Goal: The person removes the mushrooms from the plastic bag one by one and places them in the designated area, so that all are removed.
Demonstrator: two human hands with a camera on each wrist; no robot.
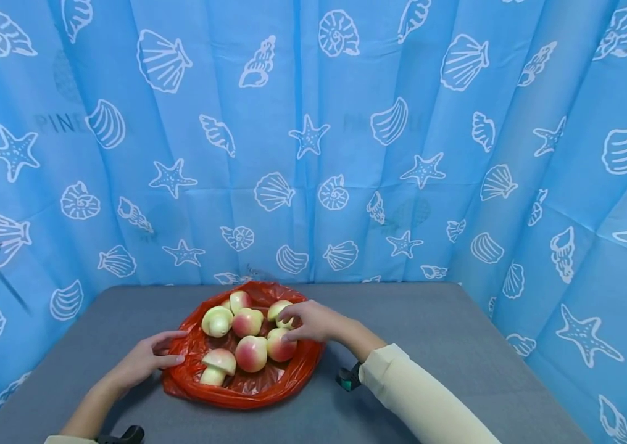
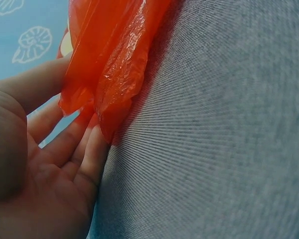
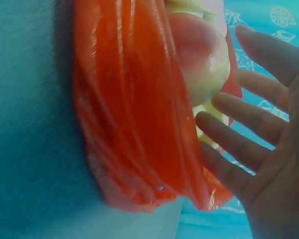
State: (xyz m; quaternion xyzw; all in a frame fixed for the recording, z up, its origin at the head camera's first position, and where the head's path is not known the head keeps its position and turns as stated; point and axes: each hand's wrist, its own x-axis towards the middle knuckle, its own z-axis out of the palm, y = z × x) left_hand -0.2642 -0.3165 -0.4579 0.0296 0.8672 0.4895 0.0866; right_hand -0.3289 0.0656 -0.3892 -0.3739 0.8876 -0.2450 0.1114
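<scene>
Blue cloth (image 1: 313, 123) with white shells and starfish hangs all around my gray counter (image 1: 430, 320). Faint gray letters show through the cloth, something like "PINE", but I cannot read the rest. From my head view, a red plastic bag (image 1: 247, 390) lies open on the counter. Pink and pale green fruits (image 1: 250, 353) sit in it, and some look like little mushrooms. My left hand (image 1: 147, 361) rests at the bag's left edge with its fingers straight. My right hand (image 1: 313, 322) lies over the fruits at the back right, fingers bent loosely on them.

On my left wrist view, the bag's crinkly edge (image 2: 109, 74) lies across my fingers (image 2: 77, 144), which are straight and close together. Most of the bag is cut off.

On my right wrist view, my fingers (image 3: 239, 144) are spread apart and nearly straight, just beside a pink fruit (image 3: 202, 55) behind the bag's rolled rim (image 3: 134, 124). I cannot tell if they touch it here.
</scene>
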